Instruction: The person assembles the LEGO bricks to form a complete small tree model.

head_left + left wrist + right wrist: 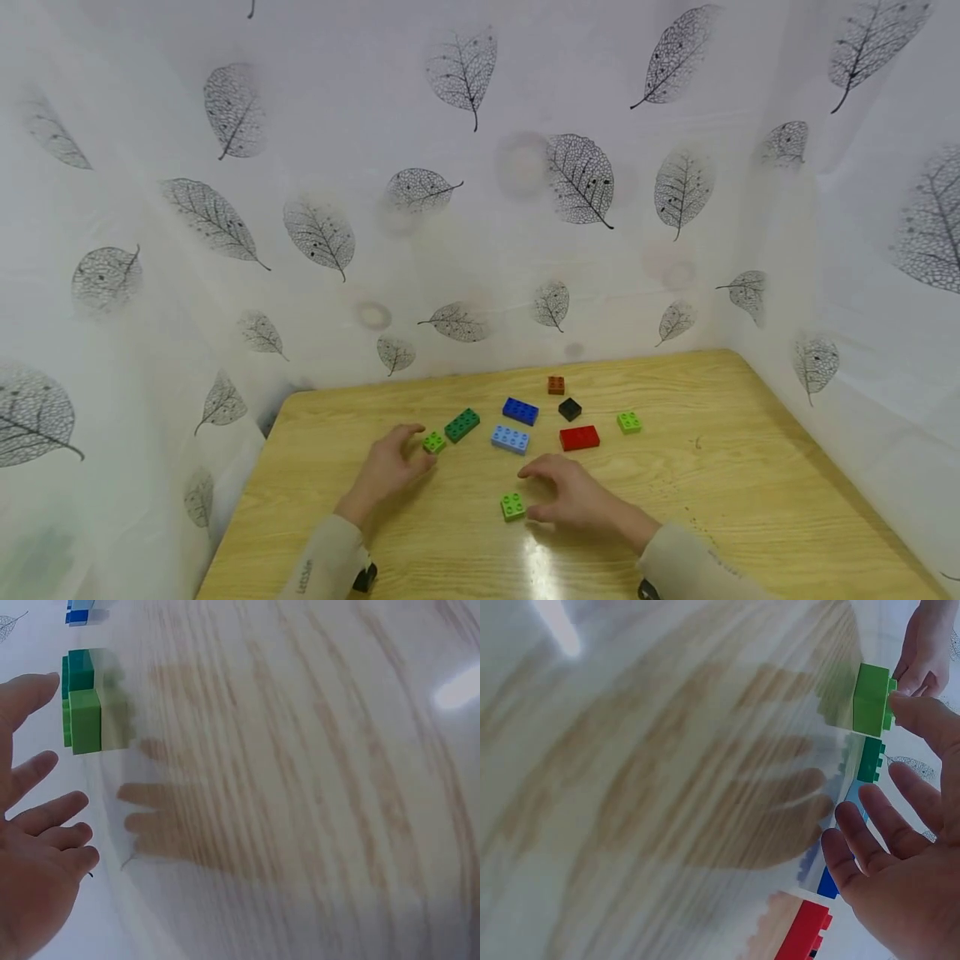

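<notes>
My left hand (392,463) hovers over the left part of the table, thumb and fingers spread around a small lime green brick (433,442) without gripping it. Just beyond that brick lies a longer dark green brick (462,425). In the left wrist view the lime brick (86,721) stands in front of the dark green one (81,669), with the fingers apart from it. My right hand (573,493) is held with fingers parted beside another lime green brick (513,507). The right wrist view shows this brick (871,699) near the thumb, with nothing in the hand.
Toward the middle lie a light blue brick (510,439) and a dark blue brick (521,411). Farther right are a red brick (580,438), a black brick (570,409), a brown brick (556,385) and a third lime brick (629,422). A leaf-print curtain (480,250) surrounds the wooden table (750,483).
</notes>
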{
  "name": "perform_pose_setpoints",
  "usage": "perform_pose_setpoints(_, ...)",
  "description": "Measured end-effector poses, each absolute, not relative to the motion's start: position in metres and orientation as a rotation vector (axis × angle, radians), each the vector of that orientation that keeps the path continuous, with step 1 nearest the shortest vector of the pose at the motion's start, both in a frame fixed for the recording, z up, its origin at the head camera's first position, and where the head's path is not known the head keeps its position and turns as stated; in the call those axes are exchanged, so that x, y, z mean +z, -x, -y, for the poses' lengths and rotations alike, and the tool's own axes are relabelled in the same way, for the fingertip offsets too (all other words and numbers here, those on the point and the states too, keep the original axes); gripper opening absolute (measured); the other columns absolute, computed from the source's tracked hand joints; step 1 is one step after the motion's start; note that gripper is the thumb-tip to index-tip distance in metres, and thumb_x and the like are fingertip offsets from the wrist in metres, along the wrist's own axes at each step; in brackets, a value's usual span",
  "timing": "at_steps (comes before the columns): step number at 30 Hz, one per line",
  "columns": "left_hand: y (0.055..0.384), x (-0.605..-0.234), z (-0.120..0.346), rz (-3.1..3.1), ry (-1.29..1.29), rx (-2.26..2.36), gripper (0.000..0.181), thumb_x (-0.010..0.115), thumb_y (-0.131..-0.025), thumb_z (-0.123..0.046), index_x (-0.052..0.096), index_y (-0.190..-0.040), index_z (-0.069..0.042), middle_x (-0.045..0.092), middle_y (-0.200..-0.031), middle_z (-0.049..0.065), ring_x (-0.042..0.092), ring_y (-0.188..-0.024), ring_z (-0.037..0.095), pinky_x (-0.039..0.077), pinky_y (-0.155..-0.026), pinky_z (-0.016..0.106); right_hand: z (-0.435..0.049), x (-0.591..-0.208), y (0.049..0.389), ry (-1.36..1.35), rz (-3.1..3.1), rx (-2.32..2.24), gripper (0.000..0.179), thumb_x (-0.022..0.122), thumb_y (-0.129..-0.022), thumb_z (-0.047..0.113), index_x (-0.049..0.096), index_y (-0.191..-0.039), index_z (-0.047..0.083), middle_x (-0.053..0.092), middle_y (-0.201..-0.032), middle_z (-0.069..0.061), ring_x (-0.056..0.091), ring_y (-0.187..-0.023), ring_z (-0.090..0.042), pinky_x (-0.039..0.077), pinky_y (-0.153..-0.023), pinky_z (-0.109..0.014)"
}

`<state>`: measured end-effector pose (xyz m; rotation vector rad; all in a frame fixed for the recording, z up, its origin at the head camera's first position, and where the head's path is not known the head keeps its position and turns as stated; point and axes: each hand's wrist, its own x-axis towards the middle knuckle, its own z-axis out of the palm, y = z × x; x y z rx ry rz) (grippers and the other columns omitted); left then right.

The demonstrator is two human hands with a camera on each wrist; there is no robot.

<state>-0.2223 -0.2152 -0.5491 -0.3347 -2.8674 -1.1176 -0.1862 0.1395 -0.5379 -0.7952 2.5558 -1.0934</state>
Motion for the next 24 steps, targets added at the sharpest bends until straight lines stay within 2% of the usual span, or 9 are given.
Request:
perform_pose_setpoints(9, 0.219, -0.554, 0.209, 2.918, 0.241, -1.192, 0.058, 0.079, -0.094, -0.03, 0.06, -0.143, -0.006, 0.057, -0.152, 0.018, 0.048, -0.146, 0.044, 0.035, -0.121, 0.062, -0.135, -0.544, 0.187, 0.81, -2.568, -1.026, 0.055, 0.086, -0.085, 0.037, 0.07, -0.133, 0.017, 0.065, -0.14, -0.003, 0.057, -0.132, -0.03, 0.044, -0.112, -0.06)
perform_pose_setpoints(17, 0.22, -0.558, 0.203, 2.915, 0.192, -1.158, 0.049, 0.078, -0.096, -0.029, 0.063, -0.135, -0.005, 0.057, -0.152, 0.021, 0.048, -0.145, 0.045, 0.037, -0.12, 0.061, -0.132, -0.55, 0.19, 0.869, -2.622, -0.965, 0.047, 0.088, -0.083, 0.041, 0.074, -0.124, 0.024, 0.066, -0.133, 0.005, 0.055, -0.124, -0.022, 0.047, -0.107, -0.051)
perform_pose_setpoints(24, 0.219, -0.558, 0.201, 2.893, 0.199, -1.088, 0.041, 0.077, -0.097, -0.026, 0.064, -0.129, -0.002, 0.059, -0.147, 0.024, 0.052, -0.142, 0.046, 0.042, -0.117, 0.06, -0.131, -0.551, 0.19, 0.87, -2.633, -0.975, 0.039, 0.087, -0.085, 0.041, 0.076, -0.119, 0.025, 0.065, -0.131, 0.004, 0.054, -0.122, -0.021, 0.047, -0.105, -0.047)
